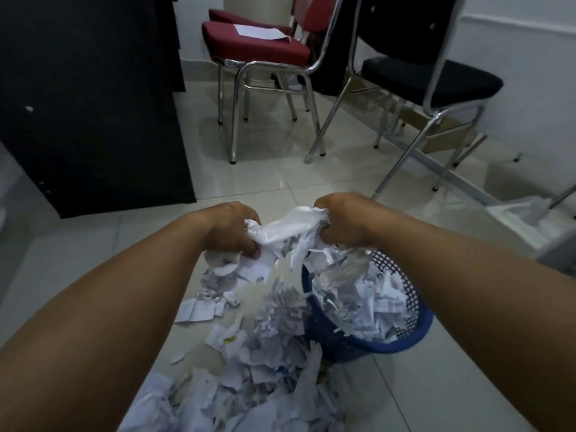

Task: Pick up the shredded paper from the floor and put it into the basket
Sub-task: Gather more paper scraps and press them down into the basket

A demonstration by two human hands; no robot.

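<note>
Left hand (230, 227) and right hand (343, 219), fingers curled, each grip one end of a single paper wad (290, 229); its long axis runs left–right. One loose shredded paper pile (249, 369) lies on the floor, near-left. One heaped basket (358, 347) sits below the right hand, the nearer one.

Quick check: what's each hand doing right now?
Left hand: closed, gripping one end of a paper bundle.
Right hand: closed, gripping the other end of the bundle.
</note>
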